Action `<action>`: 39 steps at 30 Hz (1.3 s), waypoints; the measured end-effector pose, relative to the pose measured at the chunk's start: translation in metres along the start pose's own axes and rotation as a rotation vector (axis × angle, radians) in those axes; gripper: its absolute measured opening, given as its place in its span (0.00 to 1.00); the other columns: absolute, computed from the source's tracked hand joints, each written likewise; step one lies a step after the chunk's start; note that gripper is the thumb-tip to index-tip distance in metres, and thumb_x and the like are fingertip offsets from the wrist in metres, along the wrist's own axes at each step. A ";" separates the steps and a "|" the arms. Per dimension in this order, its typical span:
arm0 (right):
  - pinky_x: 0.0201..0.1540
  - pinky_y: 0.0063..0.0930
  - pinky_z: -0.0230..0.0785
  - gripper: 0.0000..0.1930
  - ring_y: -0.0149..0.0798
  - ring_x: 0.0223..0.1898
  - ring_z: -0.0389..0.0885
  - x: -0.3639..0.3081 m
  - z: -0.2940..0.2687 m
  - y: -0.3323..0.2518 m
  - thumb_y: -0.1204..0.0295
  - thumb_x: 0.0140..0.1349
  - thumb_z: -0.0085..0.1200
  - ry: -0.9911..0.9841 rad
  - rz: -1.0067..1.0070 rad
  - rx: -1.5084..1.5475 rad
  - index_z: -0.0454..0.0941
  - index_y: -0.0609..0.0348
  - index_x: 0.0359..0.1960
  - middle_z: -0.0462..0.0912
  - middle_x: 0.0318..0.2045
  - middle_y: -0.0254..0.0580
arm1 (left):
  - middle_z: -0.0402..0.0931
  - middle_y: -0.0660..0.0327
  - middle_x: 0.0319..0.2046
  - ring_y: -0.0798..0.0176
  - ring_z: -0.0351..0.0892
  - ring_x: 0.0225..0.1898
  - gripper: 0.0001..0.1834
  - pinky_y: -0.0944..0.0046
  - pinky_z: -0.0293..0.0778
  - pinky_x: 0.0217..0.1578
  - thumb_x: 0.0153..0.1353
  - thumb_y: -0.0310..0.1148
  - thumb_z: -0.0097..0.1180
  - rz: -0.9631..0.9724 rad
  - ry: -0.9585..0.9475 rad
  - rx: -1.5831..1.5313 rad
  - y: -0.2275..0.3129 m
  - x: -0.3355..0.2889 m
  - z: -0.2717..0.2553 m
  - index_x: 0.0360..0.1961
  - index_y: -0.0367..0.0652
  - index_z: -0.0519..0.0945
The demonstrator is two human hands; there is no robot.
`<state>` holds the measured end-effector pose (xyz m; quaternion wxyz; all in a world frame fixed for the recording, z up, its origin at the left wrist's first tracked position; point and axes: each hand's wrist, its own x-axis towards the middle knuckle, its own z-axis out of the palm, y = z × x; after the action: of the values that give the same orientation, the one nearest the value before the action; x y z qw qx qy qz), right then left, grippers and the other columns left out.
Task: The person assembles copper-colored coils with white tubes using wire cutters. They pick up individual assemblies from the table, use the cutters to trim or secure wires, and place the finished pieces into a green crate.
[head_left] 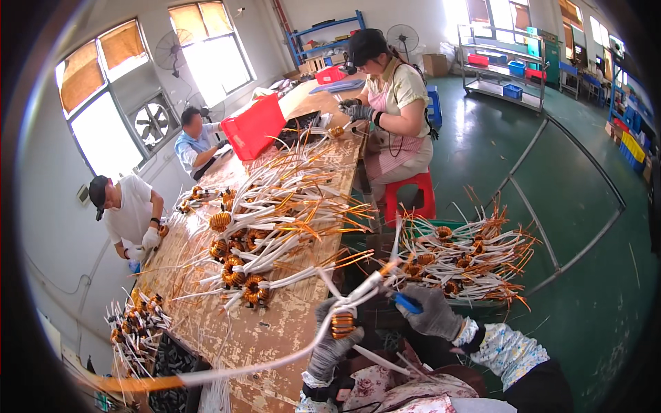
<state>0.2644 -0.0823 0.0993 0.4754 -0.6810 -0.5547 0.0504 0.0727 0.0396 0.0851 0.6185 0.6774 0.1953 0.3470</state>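
Holding one copper-wound coil [342,326] in the left hand [330,354], gloved fingers wrapped around it, just off the near edge of the table [268,330]. Gripping a blue-handled tool [408,303] in the right hand [434,315], beside the white-sleeved leads [358,296]; cannot tell what the working end touches. To do well, probably: pin the coil firmly, keep leads apart, take one at a time, steer the tool clear of gloved fingers, avoid nicking sleeving, watch the long lead [275,362] sweeping lower left. Counting one coil in hand, one blue-handled tool, one red bin [255,131], one red stool [421,184], three co-workers [134,210]. Counting at least five coils in the table pile [255,292], more in the green bin [451,224]; too tangled for exact totals.
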 end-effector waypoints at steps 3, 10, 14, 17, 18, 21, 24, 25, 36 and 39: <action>0.25 0.25 0.66 0.14 0.35 0.24 0.76 -0.029 0.007 0.000 0.64 0.53 0.54 -0.238 0.348 0.745 0.74 0.57 0.38 0.76 0.23 0.35 | 0.67 0.62 0.40 0.68 0.70 0.40 0.35 0.69 0.71 0.41 0.45 0.25 0.64 -0.046 0.203 -0.195 0.015 0.002 -0.005 0.52 0.47 0.57; 0.48 0.33 0.68 0.24 0.39 0.42 0.75 -0.051 0.026 -0.038 0.58 0.60 0.50 -0.971 1.073 2.032 0.66 0.66 0.50 0.76 0.40 0.45 | 0.66 0.58 0.45 0.62 0.73 0.42 0.36 0.61 0.76 0.42 0.50 0.32 0.63 0.049 0.230 -0.299 0.028 0.027 0.001 0.58 0.52 0.57; 0.52 0.35 0.65 0.23 0.44 0.46 0.74 -0.043 0.033 -0.039 0.61 0.62 0.46 -1.054 1.061 2.179 0.65 0.67 0.52 0.73 0.47 0.50 | 0.64 0.59 0.48 0.61 0.72 0.44 0.40 0.62 0.75 0.43 0.49 0.30 0.63 0.080 0.214 -0.259 0.030 0.020 0.007 0.60 0.54 0.54; 0.52 0.36 0.65 0.23 0.43 0.47 0.73 -0.043 0.029 -0.042 0.62 0.63 0.45 -0.989 1.124 2.289 0.63 0.66 0.54 0.73 0.48 0.50 | 0.64 0.58 0.49 0.61 0.73 0.44 0.40 0.62 0.75 0.43 0.49 0.29 0.63 0.059 0.183 -0.228 0.028 0.018 0.005 0.60 0.54 0.53; 0.52 0.35 0.65 0.24 0.42 0.48 0.73 -0.045 0.027 -0.044 0.62 0.62 0.45 -0.906 1.104 2.287 0.61 0.65 0.55 0.72 0.49 0.51 | 0.64 0.58 0.49 0.61 0.73 0.44 0.40 0.61 0.76 0.43 0.49 0.29 0.63 0.049 0.182 -0.236 0.028 0.018 0.005 0.60 0.54 0.54; 0.51 0.35 0.66 0.24 0.42 0.47 0.72 -0.048 0.026 -0.041 0.62 0.62 0.46 -0.969 1.078 2.332 0.60 0.64 0.56 0.71 0.49 0.51 | 0.64 0.58 0.48 0.60 0.73 0.44 0.40 0.61 0.76 0.43 0.49 0.29 0.64 0.067 0.193 -0.237 0.025 0.018 0.005 0.59 0.54 0.54; 0.51 0.37 0.67 0.26 0.43 0.49 0.72 -0.046 0.029 -0.041 0.62 0.62 0.46 -0.998 1.063 2.394 0.58 0.65 0.57 0.70 0.51 0.52 | 0.65 0.58 0.48 0.60 0.73 0.44 0.39 0.61 0.76 0.42 0.48 0.29 0.64 0.102 0.163 -0.281 0.022 0.020 0.004 0.59 0.54 0.55; 0.51 0.37 0.67 0.26 0.43 0.49 0.72 -0.045 0.028 -0.043 0.62 0.62 0.46 -0.997 1.064 2.394 0.58 0.65 0.57 0.70 0.51 0.52 | 0.65 0.58 0.48 0.60 0.73 0.44 0.39 0.61 0.76 0.42 0.48 0.29 0.64 0.101 0.163 -0.282 0.023 0.019 0.005 0.59 0.54 0.55; 0.20 0.15 0.53 0.21 0.24 0.22 0.56 -0.050 0.031 -0.039 0.59 0.63 0.45 -1.045 1.083 2.462 0.62 0.65 0.49 0.61 0.26 0.31 | 0.66 0.61 0.45 0.66 0.71 0.44 0.36 0.67 0.73 0.43 0.45 0.24 0.65 0.034 0.119 -0.348 0.036 0.012 0.009 0.53 0.50 0.58; 0.20 0.15 0.53 0.18 0.24 0.21 0.57 -0.053 0.030 -0.039 0.60 0.63 0.46 -1.003 1.248 2.080 0.65 0.63 0.45 0.61 0.23 0.29 | 0.66 0.62 0.44 0.67 0.71 0.44 0.36 0.67 0.73 0.43 0.44 0.24 0.66 -0.037 0.135 -0.399 0.036 0.010 0.011 0.53 0.49 0.59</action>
<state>0.1991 -0.1102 0.0857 0.4150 -0.0463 0.0344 0.9080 0.0819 0.0333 0.1222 0.7322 0.5129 0.1759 0.4121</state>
